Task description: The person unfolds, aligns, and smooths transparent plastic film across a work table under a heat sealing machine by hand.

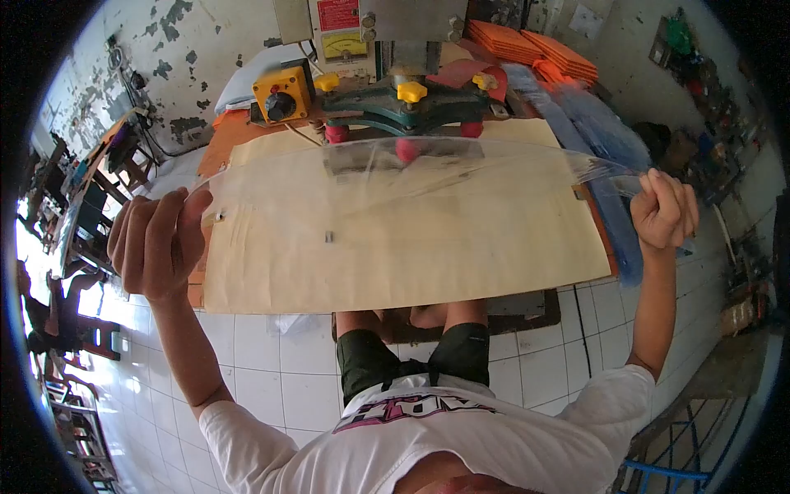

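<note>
A clear plastic sheet [494, 169] is stretched between my two hands above a cream-coloured board [395, 267]. At the left end, my left hand [160, 239] is closed on the sheet, thumb against curled fingers. My right hand [663, 210] pinches the opposite end, where the plastic gathers into creases. The far edge of the sheet reaches the dark green machine head [403, 111], which carries yellow knobs and red feet. Whether the plastic touches the board cannot be made out. A small metallic piece [329, 237] shows on the board.
Behind the board stand a yellow control box [282, 95] with a black dial and, to the right, stacked orange folded pieces [531, 51]. Bluish clear plastic sheets [605, 123] hang over the table's right side. White floor tiles [309, 387] lie below.
</note>
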The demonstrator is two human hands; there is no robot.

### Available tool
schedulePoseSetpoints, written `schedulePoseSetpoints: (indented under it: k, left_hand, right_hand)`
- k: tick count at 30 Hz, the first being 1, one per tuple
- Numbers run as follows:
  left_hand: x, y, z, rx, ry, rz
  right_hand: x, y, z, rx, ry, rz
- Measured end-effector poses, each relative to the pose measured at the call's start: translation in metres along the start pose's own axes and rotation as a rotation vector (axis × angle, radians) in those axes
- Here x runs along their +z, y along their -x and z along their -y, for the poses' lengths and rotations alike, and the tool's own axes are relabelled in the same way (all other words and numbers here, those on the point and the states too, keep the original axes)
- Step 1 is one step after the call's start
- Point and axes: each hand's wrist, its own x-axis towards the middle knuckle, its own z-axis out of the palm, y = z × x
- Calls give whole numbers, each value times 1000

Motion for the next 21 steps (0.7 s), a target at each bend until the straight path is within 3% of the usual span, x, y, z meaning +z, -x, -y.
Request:
schedulePoseSetpoints:
  k: [5, 11, 14, 18, 20, 21]
  left_hand:
    - [-18, 2, -11, 30, 45, -8]
    - [-53, 0, -46, -103, 154, 75]
    - [-65, -1, -53, -173, 134, 162]
    - [-53, 7, -41, -104, 191, 64]
    - [-41, 2, -42, -119, 182, 152]
    - [-34, 8, -41, -246, 349, 294]
  right_hand:
    - [-9, 13, -2, 45, 18, -31]
    - [-43, 28, 11, 95, -24, 138]
    - [-47, 28, 13, 76, -34, 59]
    - [-47, 8, 14, 59, -31, 105]
    - [-36, 3, 17, 129, -155, 209]
    - [-29, 0, 19, 197, -279, 311]
